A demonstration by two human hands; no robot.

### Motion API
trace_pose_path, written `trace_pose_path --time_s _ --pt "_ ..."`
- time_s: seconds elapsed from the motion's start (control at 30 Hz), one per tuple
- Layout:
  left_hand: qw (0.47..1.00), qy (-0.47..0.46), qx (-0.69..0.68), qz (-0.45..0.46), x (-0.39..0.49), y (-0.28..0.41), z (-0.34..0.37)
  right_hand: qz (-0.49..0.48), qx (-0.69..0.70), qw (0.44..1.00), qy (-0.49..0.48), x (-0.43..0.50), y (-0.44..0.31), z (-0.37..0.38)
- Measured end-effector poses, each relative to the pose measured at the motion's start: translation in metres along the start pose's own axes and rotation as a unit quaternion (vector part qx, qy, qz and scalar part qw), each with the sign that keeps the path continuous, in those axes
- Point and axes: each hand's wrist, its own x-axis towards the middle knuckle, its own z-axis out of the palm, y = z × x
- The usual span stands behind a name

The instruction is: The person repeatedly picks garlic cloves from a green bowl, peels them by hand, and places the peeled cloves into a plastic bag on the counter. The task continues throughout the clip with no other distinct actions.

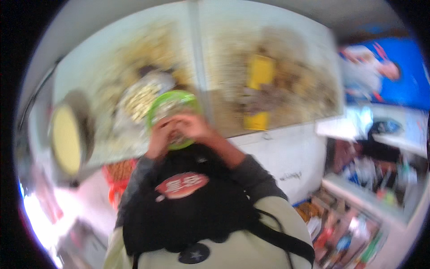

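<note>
A round green-rimmed bowl (191, 97) is right in front of my body, with pale, blurred contents inside. Over it, my left hand (160, 137) and my right hand (194, 126) meet with bent fingers. Blur and the fingers themselves hide whether anything small is between them. Just beyond the bowl to the left lies a clear plastic bag or wrap (161, 80) with many pale pieces (141, 102), perhaps nuts or dough bits.
The worktop (225, 20) has a grey divider (198, 50) across it. A round tub with a cream face (66, 139) is at left, a red basket (109, 171) below. Yellow pieces (261, 70) lie right under a greyish thing (265, 99). Cluttered shelves (369, 195) stand far right.
</note>
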Motion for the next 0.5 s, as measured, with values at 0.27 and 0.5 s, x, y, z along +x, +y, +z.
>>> trace_pose_path --time_s 0.27,0.5 --pt "0.983 0.086 0.134 0.095 0.001 -0.007 -0.013 0.155 0.3 0.94 0.047 -0.002 -0.024 -0.017" --pt "0.965 0.069 0.178 0.18 -0.014 0.012 0.002 0.156 0.162 0.972 0.071 0.005 -0.025 -0.007"
